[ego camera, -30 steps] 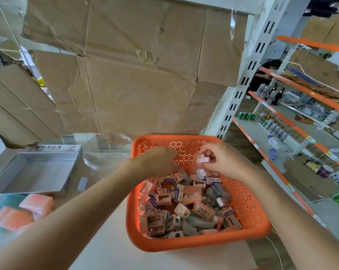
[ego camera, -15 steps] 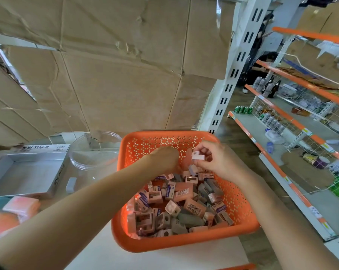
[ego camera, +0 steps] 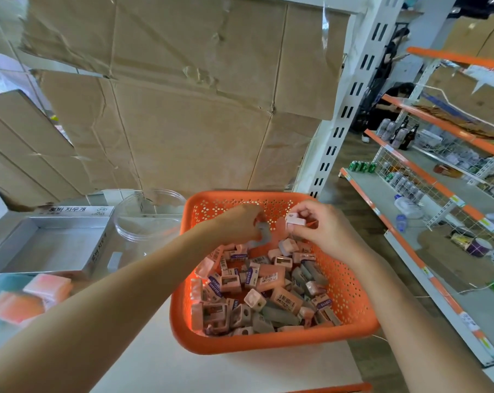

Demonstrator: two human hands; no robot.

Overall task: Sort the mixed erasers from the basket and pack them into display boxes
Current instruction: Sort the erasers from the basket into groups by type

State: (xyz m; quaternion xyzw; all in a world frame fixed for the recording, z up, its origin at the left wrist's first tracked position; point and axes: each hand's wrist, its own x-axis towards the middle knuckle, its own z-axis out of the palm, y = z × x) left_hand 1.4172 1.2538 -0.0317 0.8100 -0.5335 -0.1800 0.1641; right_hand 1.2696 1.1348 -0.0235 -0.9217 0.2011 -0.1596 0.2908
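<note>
While erasers point(ego camera: 265, 290) fill the orange basket point(ego camera: 268, 346), right fingers point(ego camera: 304, 213) pinching a white eraser point(ego camera: 294, 221), left fingers point(ego camera: 252, 221) gripping a grey eraser point(ego camera: 264, 237)

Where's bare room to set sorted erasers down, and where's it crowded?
Bare: the floor of the silver display box, left of the clear round tub, and the white tabletop between the orange basket and the near edge. Crowded: the basket, heaped with erasers, with the left hand and right hand over its far end; pink erasers fill the near-left corner.
</note>
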